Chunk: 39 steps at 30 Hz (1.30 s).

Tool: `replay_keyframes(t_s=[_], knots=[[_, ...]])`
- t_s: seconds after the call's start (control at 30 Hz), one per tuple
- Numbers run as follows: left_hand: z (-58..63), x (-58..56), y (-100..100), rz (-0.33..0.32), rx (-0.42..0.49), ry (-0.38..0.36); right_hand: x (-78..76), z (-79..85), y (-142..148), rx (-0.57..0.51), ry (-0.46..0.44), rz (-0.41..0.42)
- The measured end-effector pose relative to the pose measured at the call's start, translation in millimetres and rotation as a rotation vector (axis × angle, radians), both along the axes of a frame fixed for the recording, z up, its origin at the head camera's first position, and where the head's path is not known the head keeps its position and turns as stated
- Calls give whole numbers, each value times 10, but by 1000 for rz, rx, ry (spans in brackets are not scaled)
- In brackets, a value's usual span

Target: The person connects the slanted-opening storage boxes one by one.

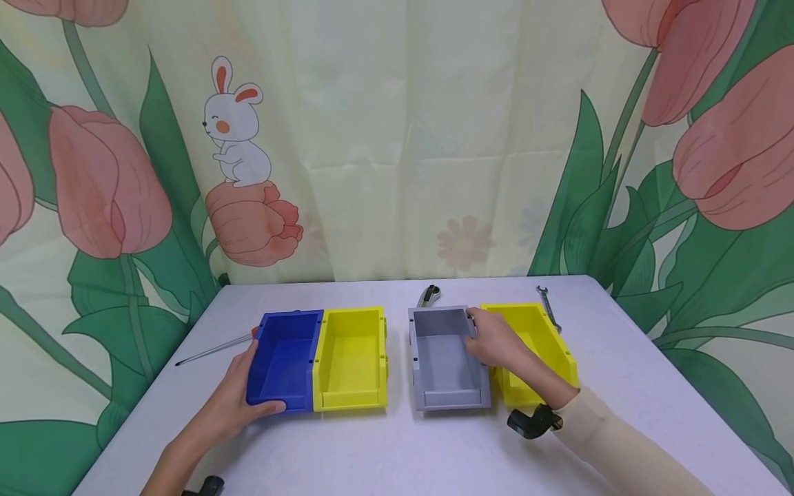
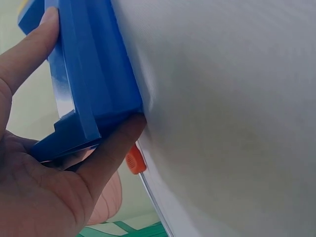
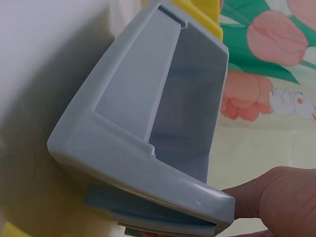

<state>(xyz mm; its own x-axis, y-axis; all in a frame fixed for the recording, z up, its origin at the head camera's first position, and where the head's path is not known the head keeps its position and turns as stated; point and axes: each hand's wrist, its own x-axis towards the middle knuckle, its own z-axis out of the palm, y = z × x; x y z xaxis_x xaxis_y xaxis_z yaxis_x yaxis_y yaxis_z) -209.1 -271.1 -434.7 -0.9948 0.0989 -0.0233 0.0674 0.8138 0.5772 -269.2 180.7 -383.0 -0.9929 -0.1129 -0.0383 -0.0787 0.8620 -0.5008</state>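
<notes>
My left hand grips the blue bin at its left end, thumb on the front edge and fingers along the outer side. In the left wrist view a fingertip lies low against the bin's wall, close to the tabletop. Against the blue bin's right side stands a yellow bin. My right hand holds the grey bin by its right wall, thumb over the rim. Partly hidden behind that hand and forearm is a second yellow bin, just right of the grey one.
A screwdriver with an orange handle lies left of the blue bin. Behind the grey bin is a utility knife; a wrench lies beyond the right yellow bin. A gap separates the two pairs of bins. A printed curtain hangs behind the table.
</notes>
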Motion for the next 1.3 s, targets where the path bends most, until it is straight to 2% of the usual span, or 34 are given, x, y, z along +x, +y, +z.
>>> replay_keyframes(t_s=[0.23, 0.57, 0.8, 1.3], knots=[[-4, 1, 0, 5, -7, -5, -32, 55, -3, -3, 21, 23], [-7, -30, 27, -1, -8, 8, -60, 222, -81, -21, 45, 21], [-6, -29, 40, -2, -2, -9, -68, 308, -144, -52, 70, 57], [-1, -19, 61, 15, -11, -20, -82, 406, -215, -70, 85, 47]])
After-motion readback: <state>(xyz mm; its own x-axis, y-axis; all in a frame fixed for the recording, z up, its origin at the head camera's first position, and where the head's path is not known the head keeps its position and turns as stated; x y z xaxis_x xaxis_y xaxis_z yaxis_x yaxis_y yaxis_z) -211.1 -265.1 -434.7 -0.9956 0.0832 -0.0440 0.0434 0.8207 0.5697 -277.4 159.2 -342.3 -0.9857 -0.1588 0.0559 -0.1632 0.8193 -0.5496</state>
